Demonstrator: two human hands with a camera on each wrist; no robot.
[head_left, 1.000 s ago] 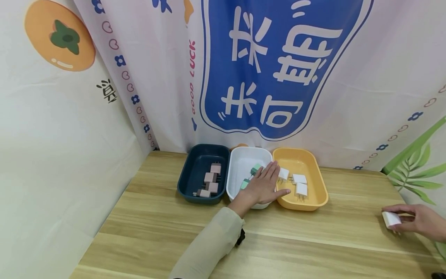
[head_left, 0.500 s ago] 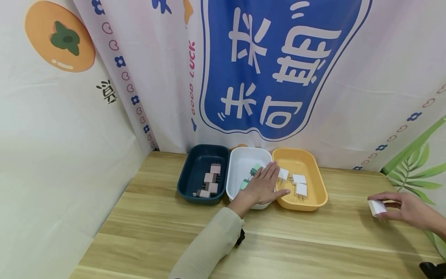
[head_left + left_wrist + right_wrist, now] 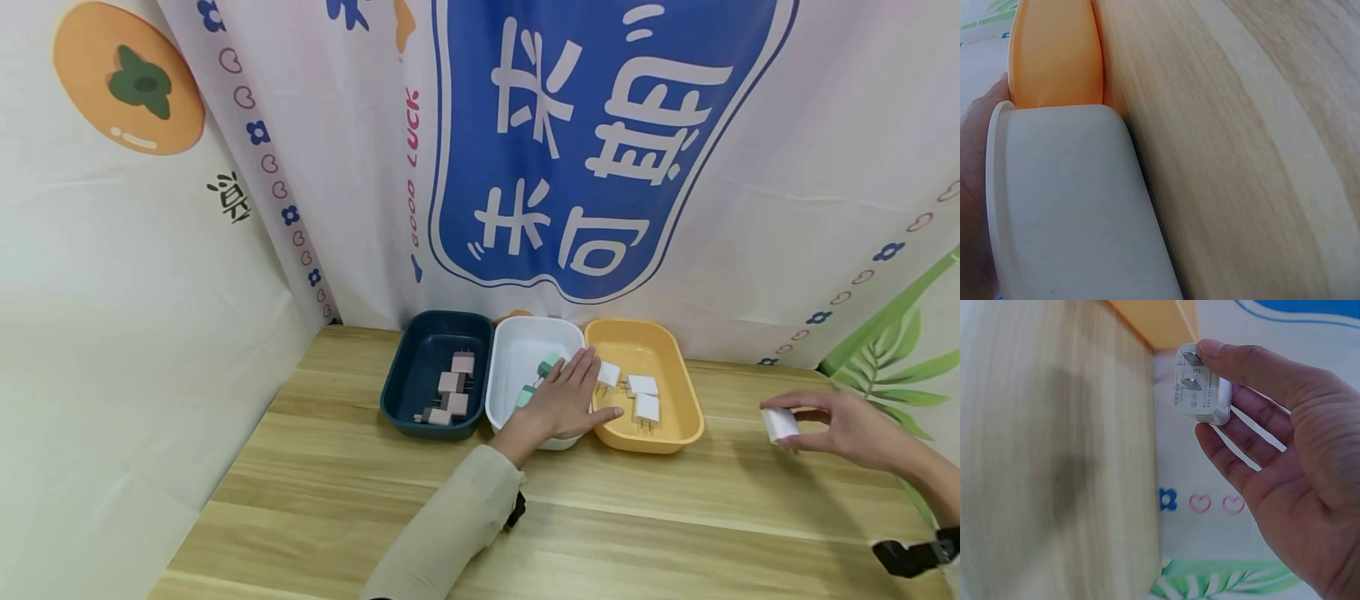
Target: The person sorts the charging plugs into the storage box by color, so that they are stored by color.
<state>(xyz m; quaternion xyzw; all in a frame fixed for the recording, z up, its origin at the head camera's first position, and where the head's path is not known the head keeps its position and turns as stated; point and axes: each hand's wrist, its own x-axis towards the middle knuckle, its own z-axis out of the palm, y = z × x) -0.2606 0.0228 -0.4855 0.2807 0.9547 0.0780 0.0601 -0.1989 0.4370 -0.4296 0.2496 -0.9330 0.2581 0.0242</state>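
Note:
My right hand [image 3: 847, 429] pinches a white charger plug [image 3: 781, 424] between thumb and fingers above the table, right of the yellow tray [image 3: 688, 417]. In the right wrist view two metal prongs show on the charger plug [image 3: 1200, 387]. With fingers straight, my left hand [image 3: 566, 400] lies across the white tray [image 3: 517, 333], its fingertips and thumb reaching the yellow tray's near side. Several white charger plugs [image 3: 647, 408] lie in the yellow tray. Green charger plugs [image 3: 551, 363] sit in the white tray, partly hidden by the left hand.
A dark blue tray [image 3: 408, 375] with several pinkish charger plugs [image 3: 453, 382] stands left of the white tray. All three trays stand side by side along the back of the wooden table [image 3: 315, 492]. Behind them hangs a printed cloth [image 3: 765, 208].
My right hand has moved left and toward the back of the table with the white charger plug, closer to the yellow tray. The left hand has stayed in place.

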